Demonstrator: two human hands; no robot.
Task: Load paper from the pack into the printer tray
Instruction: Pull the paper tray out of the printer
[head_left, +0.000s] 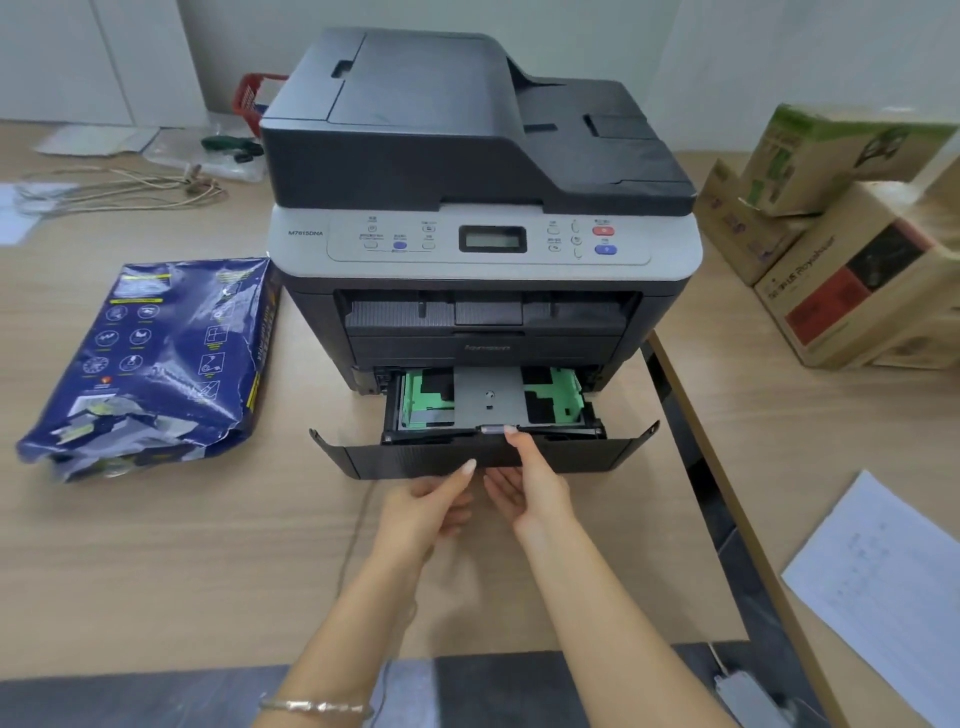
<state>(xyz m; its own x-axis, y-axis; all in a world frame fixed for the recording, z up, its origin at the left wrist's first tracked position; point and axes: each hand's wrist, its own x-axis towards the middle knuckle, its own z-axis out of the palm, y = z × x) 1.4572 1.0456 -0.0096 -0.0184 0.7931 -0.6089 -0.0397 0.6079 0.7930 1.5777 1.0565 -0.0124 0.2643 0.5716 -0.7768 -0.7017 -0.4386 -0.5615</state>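
Observation:
A dark grey printer (478, 171) stands on the wooden table, its paper tray (571, 454) pulled partly out at the bottom. Inside the tray I see a grey metal plate and green guides, no paper. My right hand (524, 480) grips the tray's front panel at its middle, thumb hooked over the top edge. My left hand (431, 501) is right beside it, fingers curled under the panel and thumb against its face. The blue paper pack (150, 358) lies flat to the printer's left, its near end torn open.
Cardboard boxes (852, 249) are stacked to the right of the printer. A printed white sheet (883, 582) lies on a second table at the right, across a narrow gap. Cords, plastic bags and a red basket (252, 98) sit at the back left.

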